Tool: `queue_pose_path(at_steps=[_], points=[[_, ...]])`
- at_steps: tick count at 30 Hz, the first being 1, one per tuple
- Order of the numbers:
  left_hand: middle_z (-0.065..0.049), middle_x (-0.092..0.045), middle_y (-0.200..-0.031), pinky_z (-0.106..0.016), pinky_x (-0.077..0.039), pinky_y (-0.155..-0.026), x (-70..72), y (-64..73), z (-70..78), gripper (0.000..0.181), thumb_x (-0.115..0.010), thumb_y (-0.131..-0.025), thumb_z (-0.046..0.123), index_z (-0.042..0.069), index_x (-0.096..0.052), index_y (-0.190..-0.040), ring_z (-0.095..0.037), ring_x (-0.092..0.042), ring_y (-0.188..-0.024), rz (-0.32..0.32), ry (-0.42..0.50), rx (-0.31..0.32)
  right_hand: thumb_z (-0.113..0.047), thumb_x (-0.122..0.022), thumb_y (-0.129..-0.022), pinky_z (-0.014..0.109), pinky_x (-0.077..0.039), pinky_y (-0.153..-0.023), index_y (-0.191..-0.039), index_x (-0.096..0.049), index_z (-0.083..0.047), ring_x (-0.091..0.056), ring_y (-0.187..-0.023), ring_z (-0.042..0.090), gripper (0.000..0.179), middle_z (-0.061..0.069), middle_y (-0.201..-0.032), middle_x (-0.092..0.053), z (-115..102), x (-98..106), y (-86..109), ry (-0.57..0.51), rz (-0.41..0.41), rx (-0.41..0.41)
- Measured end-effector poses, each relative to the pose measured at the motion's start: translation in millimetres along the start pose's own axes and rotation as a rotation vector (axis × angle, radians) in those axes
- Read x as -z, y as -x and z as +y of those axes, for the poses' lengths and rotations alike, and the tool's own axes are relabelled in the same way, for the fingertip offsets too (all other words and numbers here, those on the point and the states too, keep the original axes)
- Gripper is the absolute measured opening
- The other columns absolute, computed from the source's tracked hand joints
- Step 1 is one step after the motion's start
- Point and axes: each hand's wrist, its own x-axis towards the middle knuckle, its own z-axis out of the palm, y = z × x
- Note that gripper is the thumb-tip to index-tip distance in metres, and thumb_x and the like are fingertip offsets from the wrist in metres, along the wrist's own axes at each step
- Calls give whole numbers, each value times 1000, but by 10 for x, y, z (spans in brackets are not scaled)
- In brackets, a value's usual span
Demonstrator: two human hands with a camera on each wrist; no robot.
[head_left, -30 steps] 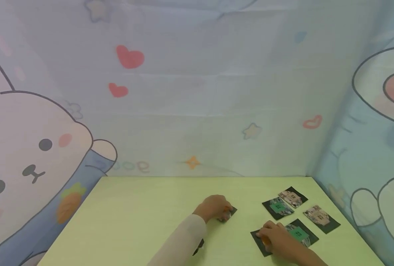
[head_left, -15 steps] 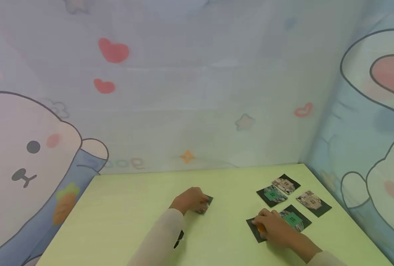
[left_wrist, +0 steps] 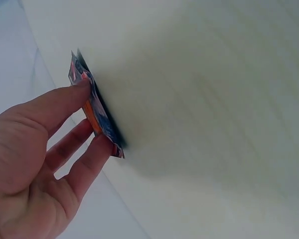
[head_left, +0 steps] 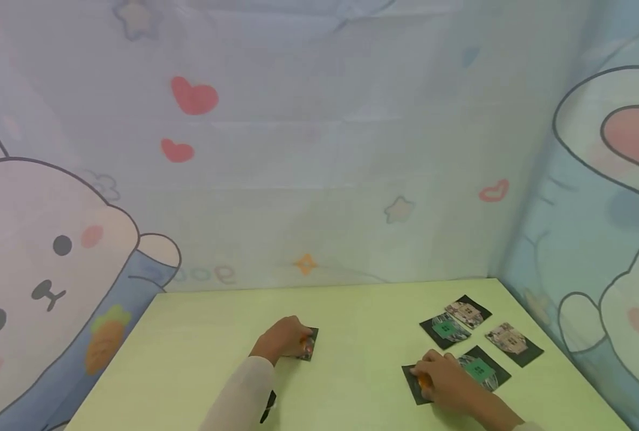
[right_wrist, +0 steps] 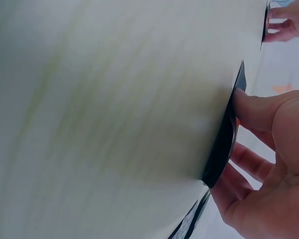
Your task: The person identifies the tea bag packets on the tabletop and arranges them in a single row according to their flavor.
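On the pale green table [head_left: 217,335] my left hand [head_left: 292,342] pinches a small dark packet [head_left: 309,345] with orange print. In the left wrist view the packet [left_wrist: 99,117] stands on edge against the table, the thumb [left_wrist: 55,102] on one side and the fingers [left_wrist: 89,159] on the other. My right hand [head_left: 438,377] lies over a black packet [head_left: 412,383] near the front right. The right wrist view shows the thumb [right_wrist: 259,112] on that packet [right_wrist: 223,144] and the fingers curled behind its edge.
Several more packets lie at the right: two with green labels [head_left: 481,370] [head_left: 445,328] and two with beige prints [head_left: 467,311] [head_left: 513,342]. Cartoon-printed cloth walls [head_left: 319,179] close the table's back and right sides.
My left hand has moved left across the table with its packet. The right hand stays on its black packet.
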Motion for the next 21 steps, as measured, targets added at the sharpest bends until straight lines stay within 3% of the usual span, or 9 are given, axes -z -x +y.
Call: queue_pose_path(at_steps=[7,13,21], points=[[-11,-69,-108,-40,-49,-80,-42,92,-225,31,-76,-87,8,12,-75,-118,-26,-60,-95,26,-22,66,-19,-81,-85,32,-38,-74,-116,-75,-14,-47,-91,16,33,-1,-110,-60,-73,2,-49,15,-6,-41],[-18,-65,-123,-41,-53,-87,-57,130,-376,45,-77,-85,8,14,-72,-130,-29,-62,-104,-15,16,144,-20,-80,-87,32,-36,-72,-117,-74,-12,-46,-90,17,32,1,-109,-61,-119,-29,-109,59,23,-37],[-22,-62,-128,-44,-55,-94,-32,211,-465,49,-79,-83,9,15,-72,-131,-33,-63,-108,-19,33,213,-18,-78,-88,36,-41,-74,-116,-75,-15,-44,-88,19,29,1,-108,-61,-166,-35,-158,110,81,-102]])
